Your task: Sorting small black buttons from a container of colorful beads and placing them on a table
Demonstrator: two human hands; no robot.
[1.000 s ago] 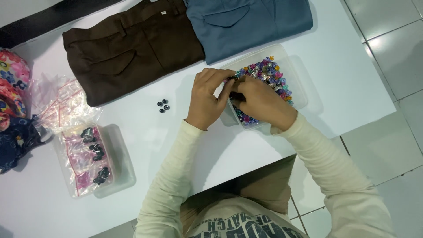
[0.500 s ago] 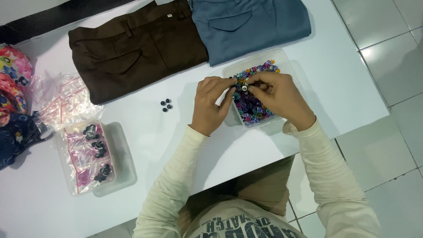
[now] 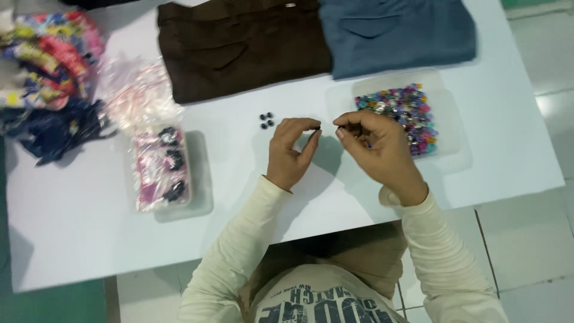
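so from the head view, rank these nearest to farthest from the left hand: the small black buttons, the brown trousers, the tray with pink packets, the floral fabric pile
From the left hand:
1. Small black buttons, just up-left of it on the table.
2. Brown trousers, folded at the table's far edge.
3. Tray with pink packets, off to the left.
4. Floral fabric pile, far left corner.

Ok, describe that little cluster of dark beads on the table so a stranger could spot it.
Start at the brown folded trousers on the white table. Just below their edge, left of the left hand, lies the cluster of dark beads: loose on bare tabletop, unlike the boxed coloured ones.
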